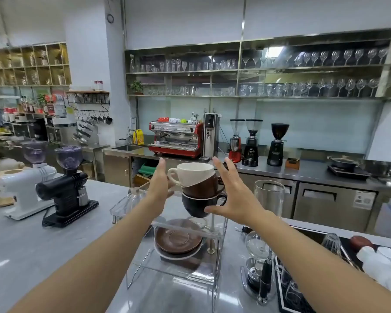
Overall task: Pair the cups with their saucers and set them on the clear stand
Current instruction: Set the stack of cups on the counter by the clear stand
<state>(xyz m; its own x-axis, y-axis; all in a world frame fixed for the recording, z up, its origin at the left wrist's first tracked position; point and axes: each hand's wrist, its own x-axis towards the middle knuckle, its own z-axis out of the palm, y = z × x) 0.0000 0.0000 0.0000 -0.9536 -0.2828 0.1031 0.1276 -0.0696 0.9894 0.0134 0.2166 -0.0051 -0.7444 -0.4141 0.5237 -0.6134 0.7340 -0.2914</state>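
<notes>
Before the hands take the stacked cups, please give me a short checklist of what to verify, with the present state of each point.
1. Left hand open beside the stack: ok.
2. Right hand open on the other side: ok.
3. Three nested cups, white ceramic cup on brown cup on black cup, standing straight: not ok, the upper ones are tilted.
4. Stacked brown and white saucers lie in the clear acrylic stand: ok.
5. Hands touching the cups: cannot tell.
</notes>
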